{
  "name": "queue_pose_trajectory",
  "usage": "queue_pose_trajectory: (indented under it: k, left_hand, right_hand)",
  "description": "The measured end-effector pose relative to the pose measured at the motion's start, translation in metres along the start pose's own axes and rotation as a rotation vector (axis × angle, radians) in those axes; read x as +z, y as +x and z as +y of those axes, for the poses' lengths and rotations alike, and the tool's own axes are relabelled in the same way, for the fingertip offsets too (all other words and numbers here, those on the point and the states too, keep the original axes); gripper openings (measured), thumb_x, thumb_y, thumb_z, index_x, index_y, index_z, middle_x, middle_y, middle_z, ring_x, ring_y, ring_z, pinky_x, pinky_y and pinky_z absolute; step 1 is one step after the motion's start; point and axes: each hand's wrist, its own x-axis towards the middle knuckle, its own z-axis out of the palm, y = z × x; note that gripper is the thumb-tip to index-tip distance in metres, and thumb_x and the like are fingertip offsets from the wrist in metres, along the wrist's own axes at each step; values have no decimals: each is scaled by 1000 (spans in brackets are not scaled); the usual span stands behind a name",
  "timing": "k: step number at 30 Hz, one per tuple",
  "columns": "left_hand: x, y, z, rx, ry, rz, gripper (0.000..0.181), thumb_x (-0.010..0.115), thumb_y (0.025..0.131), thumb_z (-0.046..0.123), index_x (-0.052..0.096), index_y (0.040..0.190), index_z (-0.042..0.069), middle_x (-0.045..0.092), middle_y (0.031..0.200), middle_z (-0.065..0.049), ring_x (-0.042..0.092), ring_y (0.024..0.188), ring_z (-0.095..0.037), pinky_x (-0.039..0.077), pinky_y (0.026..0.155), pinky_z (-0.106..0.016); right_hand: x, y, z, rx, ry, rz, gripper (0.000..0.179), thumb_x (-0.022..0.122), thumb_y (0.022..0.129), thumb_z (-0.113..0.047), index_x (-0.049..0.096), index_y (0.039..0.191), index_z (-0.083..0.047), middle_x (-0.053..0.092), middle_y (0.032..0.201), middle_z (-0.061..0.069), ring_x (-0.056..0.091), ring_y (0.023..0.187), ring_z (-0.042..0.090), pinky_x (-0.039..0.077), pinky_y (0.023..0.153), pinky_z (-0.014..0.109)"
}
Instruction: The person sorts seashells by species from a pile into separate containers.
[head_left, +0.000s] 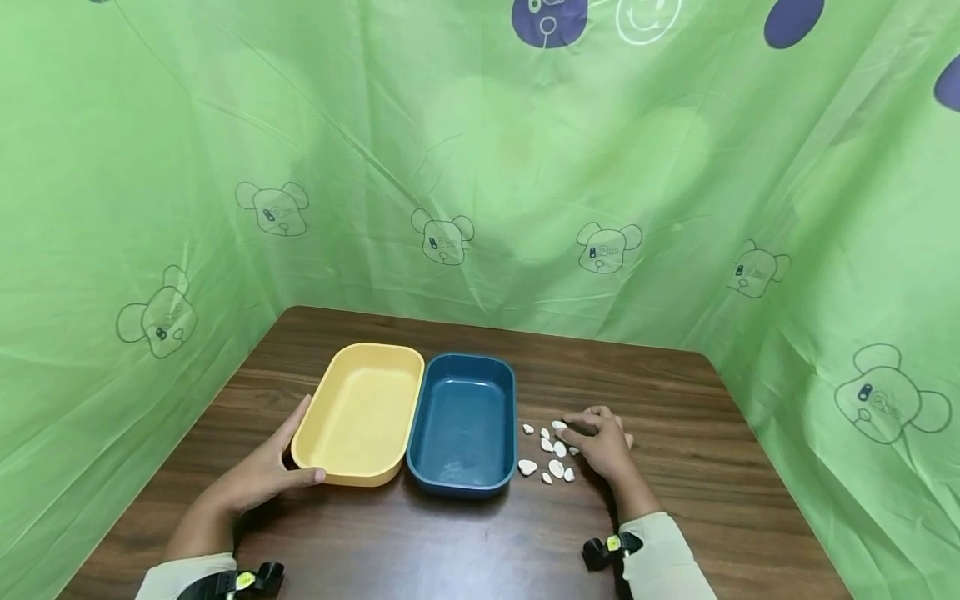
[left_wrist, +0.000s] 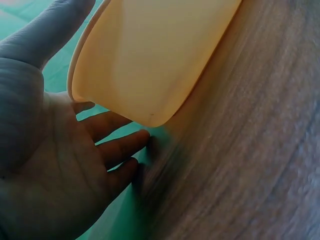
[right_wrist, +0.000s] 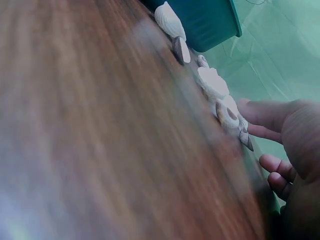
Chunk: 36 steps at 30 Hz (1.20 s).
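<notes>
At the near left corner of a yellow tray [head_left: 360, 408], my left hand [head_left: 258, 475] touches the outside, thumb along the front and fingers along the left side. In the left wrist view those fingers [left_wrist: 120, 147] are spread and fairly straight beside the tray wall [left_wrist: 150, 55]. My right hand [head_left: 603, 442] is over a group of white seashells [head_left: 556, 468] on the table. Thumb and forefinger reach a shell [head_left: 559, 425] at the group's far side, with a gap between their tips. The right wrist view shows the thumb [right_wrist: 265, 112] close by the shells [right_wrist: 212, 82]; some fingertips are hidden.
A dark blue tray [head_left: 463, 425] stands against the yellow one, between it and the shells. Both trays hold nothing visible. The brown wooden table [head_left: 637, 375] is surrounded at the back and sides by green curtain [head_left: 480, 150] with printed bear faces.
</notes>
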Motion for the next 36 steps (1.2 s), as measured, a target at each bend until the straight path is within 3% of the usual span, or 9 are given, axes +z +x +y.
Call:
queue_pose_trajectory:
  k: [23, 25, 29, 31, 36]
  left_hand:
    - [-1, 2, 3, -4, 43, -2, 129, 88, 90, 14, -8, 177, 19, 5, 181, -33, 29, 135, 26, 24, 105, 2]
    - [-1, 2, 3, -9, 48, -1, 129, 88, 90, 14, -8, 177, 19, 6, 181, -33, 32, 141, 18, 24, 105, 2]
    - [-2, 2, 2, -15, 63, 0, 130, 88, 90, 14, -8, 177, 21, 5, 181, -32, 29, 160, -21, 23, 105, 3]
    - [-2, 2, 1, -10, 57, -4, 131, 88, 90, 13, -9, 177, 22, 5, 181, -31, 26, 161, -29, 23, 105, 3]
    - [-1, -1, -2, 13, 32, -8, 131, 88, 89, 12, -9, 177, 20, 5, 181, -32, 27, 146, 17, 23, 106, 3]
  right_hand:
    - [-4, 3, -2, -15, -30, 5, 18, 86, 94, -22, 80, 107, -12, 62, 140, 17, 46, 136, 41, 20, 104, 64]
    - [-4, 3, -2, -16, -24, 0, 17, 85, 94, -21, 79, 107, -10, 62, 140, 17, 46, 136, 41, 20, 104, 64]
    - [-5, 4, -1, -14, -9, -3, 18, 84, 95, -20, 78, 108, -9, 62, 139, 16, 46, 136, 40, 18, 105, 65]
    - [-4, 4, 0, -11, 2, 0, 18, 84, 96, -20, 78, 108, -8, 62, 139, 17, 45, 137, 40, 18, 107, 65]
    - [-3, 2, -1, -14, 46, 12, 18, 84, 95, -20, 78, 106, -7, 62, 137, 17, 46, 136, 40, 17, 108, 68]
